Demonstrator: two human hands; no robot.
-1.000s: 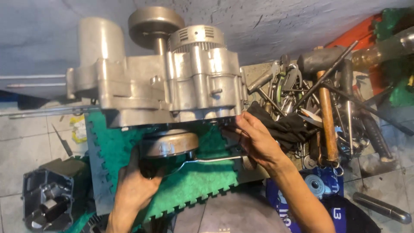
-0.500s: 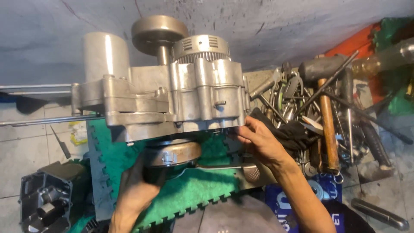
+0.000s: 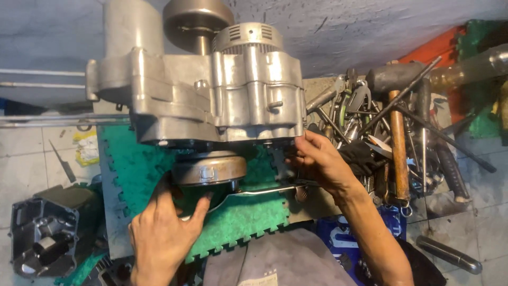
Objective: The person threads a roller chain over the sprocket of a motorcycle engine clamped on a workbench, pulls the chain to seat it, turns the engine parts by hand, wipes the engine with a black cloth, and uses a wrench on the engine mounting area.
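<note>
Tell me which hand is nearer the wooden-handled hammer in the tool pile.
Right. The right hand rests at the engine case's lower right corner, just left of the hammer. The left hand sits lower left, under the round pulley.

Small desk [image 3: 114, 222] topped with a green foam mat [image 3: 238, 214], a silver engine casing [image 3: 211, 100] resting on the mat, a heap of tools [image 3: 394, 127] piled at the desk's right end, tiled floor [image 3: 26, 153] below

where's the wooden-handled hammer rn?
Head view, right side: the hammer lies in the tool pile, just right of the right hand, beside the engine case.
</note>
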